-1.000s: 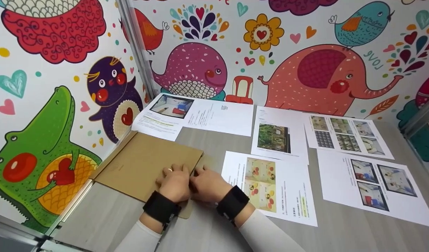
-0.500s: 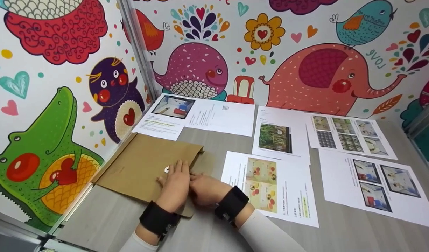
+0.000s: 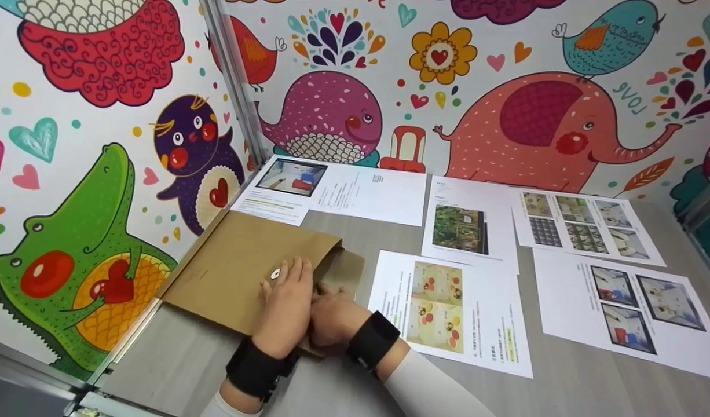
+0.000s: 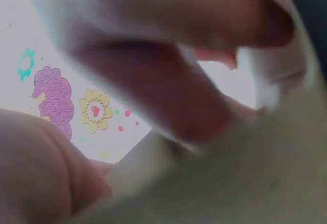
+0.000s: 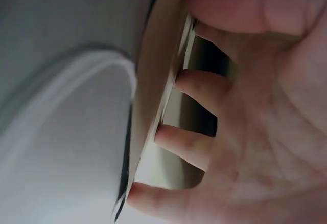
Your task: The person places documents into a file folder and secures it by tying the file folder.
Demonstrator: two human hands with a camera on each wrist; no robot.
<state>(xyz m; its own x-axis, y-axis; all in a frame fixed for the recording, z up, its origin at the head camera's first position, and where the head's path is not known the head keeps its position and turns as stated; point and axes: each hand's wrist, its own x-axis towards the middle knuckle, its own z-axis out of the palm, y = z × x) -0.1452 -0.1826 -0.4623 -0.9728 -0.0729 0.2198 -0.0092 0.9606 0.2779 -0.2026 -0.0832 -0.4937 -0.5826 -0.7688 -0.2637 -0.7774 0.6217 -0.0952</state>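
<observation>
A brown kraft-paper document envelope [image 3: 233,260] lies on the table, with a round white button [image 3: 275,273] on its face. Its flap [image 3: 351,267] is lifted out to the right. My left hand [image 3: 288,313] lies over the envelope near the mouth, fingers extended and pressing on it. Beside it, my right hand [image 3: 336,315] has its fingers bent at the mouth edge. In the right wrist view, fingertips and thumb of the right hand [image 5: 265,101] grip thin layered edges [image 5: 166,88] at the mouth. The envelope's inside is mostly hidden.
Several printed sheets lie on the grey table [image 3: 169,359], one printed sheet [image 3: 494,324] just right of my hands and another printed sheet [image 3: 390,197] behind the envelope. Cartoon-printed walls [image 3: 418,116] stand at the back and left, the left wall [image 3: 36,191] right alongside the envelope.
My left hand has flattened and moved slightly left, uncovering the white button. The flap has swung out to the right, widening the mouth. The right hand has stayed at the mouth edge.
</observation>
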